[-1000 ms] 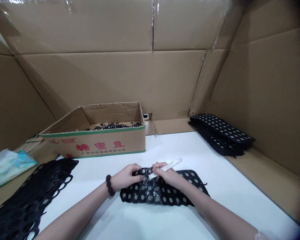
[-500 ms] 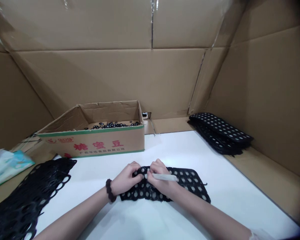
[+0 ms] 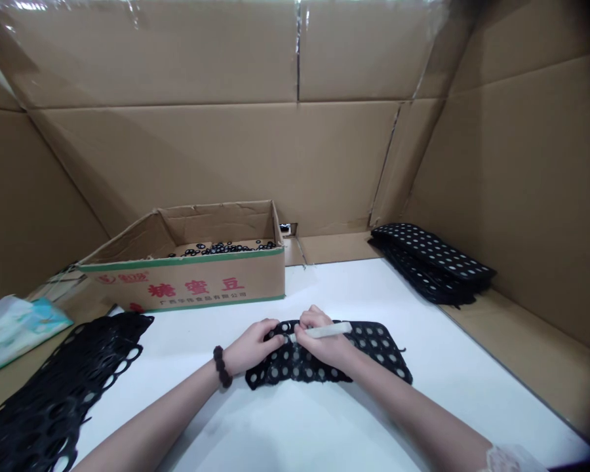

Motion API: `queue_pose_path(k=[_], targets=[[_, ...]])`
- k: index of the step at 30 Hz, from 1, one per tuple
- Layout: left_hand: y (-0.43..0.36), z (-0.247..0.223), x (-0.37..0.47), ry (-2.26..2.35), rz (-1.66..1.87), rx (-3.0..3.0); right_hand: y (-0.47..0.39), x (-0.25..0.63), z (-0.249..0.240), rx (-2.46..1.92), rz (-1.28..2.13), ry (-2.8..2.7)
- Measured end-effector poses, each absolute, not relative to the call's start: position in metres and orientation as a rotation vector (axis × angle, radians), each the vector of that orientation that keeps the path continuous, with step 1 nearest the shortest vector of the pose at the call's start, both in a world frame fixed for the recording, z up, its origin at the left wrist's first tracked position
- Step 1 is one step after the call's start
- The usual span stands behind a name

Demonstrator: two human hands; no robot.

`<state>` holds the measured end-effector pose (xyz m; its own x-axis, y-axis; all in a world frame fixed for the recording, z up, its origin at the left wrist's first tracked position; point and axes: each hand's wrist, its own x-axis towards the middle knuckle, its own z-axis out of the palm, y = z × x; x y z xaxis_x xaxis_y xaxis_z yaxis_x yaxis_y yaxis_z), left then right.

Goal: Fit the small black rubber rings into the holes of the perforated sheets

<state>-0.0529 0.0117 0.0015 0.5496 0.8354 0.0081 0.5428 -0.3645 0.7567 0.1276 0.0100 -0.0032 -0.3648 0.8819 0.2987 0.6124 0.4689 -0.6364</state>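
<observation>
A black sheet with rows of round holes lies on the white table in front of me. My left hand grips the sheet's left part, thumb on top and fingers at its far edge. In my right hand is a pale, pen-like tool, its tip directed at the sheet beside my left thumb. The tip itself is too small to make out. A dark band circles my left wrist.
An open carton holding small black rings stands behind at the left. Black perforated pieces lie at the left, near a tissue pack. Stacked dotted black sheets lie at the right. Cardboard walls surround the table.
The sheet's left part has shifted slightly up and right. The tool in my right hand has tilted, its rear end now higher. My left hand still grips the sheet.
</observation>
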Motion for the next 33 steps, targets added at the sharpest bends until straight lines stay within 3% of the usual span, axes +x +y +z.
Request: queue_pose_path(k=[4, 13, 21, 29, 33], targets=[[0.014, 0.008, -0.059, 1.08, 0.395, 2.152, 0.008, 0.131, -0.006, -1.191, 0.667, -2.211], [0.013, 0.012, -0.063, 1.167, 0.108, 2.215, -0.002, 0.127, -0.014, -1.167, 0.469, -2.296], [-0.005, 0.013, -0.056, 1.455, 0.164, 2.196, -0.011, 0.123, -0.012, -1.106, 0.395, -2.321], [-0.004, 0.015, -0.057, 1.331, 0.142, 2.14, -0.012, 0.123, -0.008, -1.103, 0.247, -2.334], [-0.004, 0.011, -0.056, 1.388, 0.172, 2.144, -0.01, 0.123, -0.013, -1.111, 0.346, -2.318]])
